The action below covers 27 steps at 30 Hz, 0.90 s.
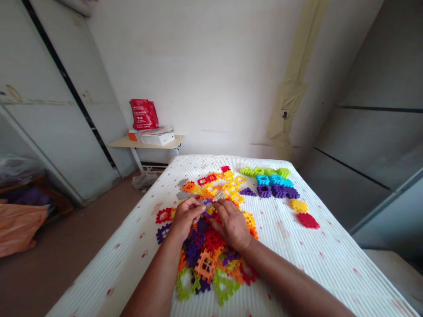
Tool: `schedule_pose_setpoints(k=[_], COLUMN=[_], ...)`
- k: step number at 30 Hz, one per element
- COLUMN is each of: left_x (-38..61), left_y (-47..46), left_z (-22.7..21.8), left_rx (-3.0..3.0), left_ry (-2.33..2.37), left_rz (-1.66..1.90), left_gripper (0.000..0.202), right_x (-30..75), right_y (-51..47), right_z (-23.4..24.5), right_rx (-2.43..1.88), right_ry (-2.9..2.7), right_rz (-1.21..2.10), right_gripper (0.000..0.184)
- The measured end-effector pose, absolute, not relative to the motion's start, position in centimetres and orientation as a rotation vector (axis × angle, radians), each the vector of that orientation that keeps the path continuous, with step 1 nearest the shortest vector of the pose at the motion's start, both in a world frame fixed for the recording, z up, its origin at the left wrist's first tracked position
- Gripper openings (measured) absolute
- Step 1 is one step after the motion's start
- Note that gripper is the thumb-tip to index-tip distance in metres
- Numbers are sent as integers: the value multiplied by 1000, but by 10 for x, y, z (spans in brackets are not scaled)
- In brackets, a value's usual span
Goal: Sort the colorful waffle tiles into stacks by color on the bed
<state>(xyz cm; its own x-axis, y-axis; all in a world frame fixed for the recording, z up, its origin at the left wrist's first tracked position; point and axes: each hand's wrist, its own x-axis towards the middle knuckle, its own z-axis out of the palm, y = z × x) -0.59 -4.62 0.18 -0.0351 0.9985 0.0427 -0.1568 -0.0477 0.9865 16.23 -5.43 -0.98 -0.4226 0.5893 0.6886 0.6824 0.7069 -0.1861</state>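
Observation:
Both hands work over a heap of toothed plastic building pieces in red, orange, yellow, purple and green. My left hand is closed, thumb and index finger pinched at the edge of a small greyish building piece. My right hand lies just right of it, palm down, with bent fingers over the heap and the thumb apart. Its fingertips come close to the greyish piece; whether they touch it, I cannot tell. Red and purple pieces show beneath and between the hands.
Sorted rows of green, light blue and purple pieces stand at the back right. A yellow stack and a red stack lie nearer. Loose yellow pieces spread behind the hands. A side table holds a red bag.

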Motion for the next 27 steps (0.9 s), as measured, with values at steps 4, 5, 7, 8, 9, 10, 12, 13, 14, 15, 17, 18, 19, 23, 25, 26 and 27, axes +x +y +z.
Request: schedule_pose_setpoints(k=[4, 5, 7, 8, 9, 10, 12, 13, 14, 15, 17, 18, 19, 23, 25, 26, 27], left_x=[-5, -7, -11, -15, -18, -21, -26, -27, -27, -27, -24, -23, -22, -21, -22, -23, -23], left_y=[-46, -46, -44, -42, -41, -40, -38, -38, -38, -38, -40, -40, -40, -40, -39, -39, -39], left_z=[3, 3, 3, 3, 3, 2, 1, 0, 0, 0, 1, 2, 3, 3, 1, 0, 0], left_rx=[1124, 1125, 1119, 1114, 1110, 1106, 1111, 1115, 1122, 1129, 1145, 1154, 1161, 1158, 1167, 1177, 1184], left_ry=[1133, 1167, 1239, 1268, 1288, 1298, 1297, 1294, 1296, 1307, 1344, 1364, 1381, 1410, 1409, 1406, 1404], left_rz=[1373, 1411, 1514, 1565, 1609, 1643, 1678, 1681, 1676, 1666, 1642, 1632, 1626, 1634, 1634, 1630, 1628], left_gripper=[29, 29, 29, 29, 28, 27, 26, 25, 25, 24, 24, 24, 25, 25, 25, 24, 24], right_x=[170, 175, 193, 205, 218, 233, 263, 276, 287, 296, 307, 309, 310, 307, 306, 306, 306], right_y=[-47, -43, -29, -21, -13, -5, 8, 12, 16, 18, 20, 21, 21, 22, 22, 22, 22], right_z=[-5, -2, 2, 3, 3, 2, -2, -6, -9, -12, -18, -20, -21, -22, -22, -22, -22], right_rx=[-965, -984, -1081, -1160, -1254, -1356, -1566, -1655, -1728, -1783, -1842, -1854, -1858, -1869, -1881, -1888, -1895], right_ry=[-2160, -2143, -2070, -2017, -1963, -1909, -1795, -1747, -1709, -1681, -1656, -1652, -1652, -1666, -1680, -1685, -1690], right_rz=[-241, -264, -321, -357, -397, -437, -499, -516, -525, -527, -526, -527, -529, -534, -538, -542, -546], right_gripper=[34, 34, 33, 33, 32, 32, 31, 31, 30, 29, 27, 26, 26, 25, 25, 25, 25])
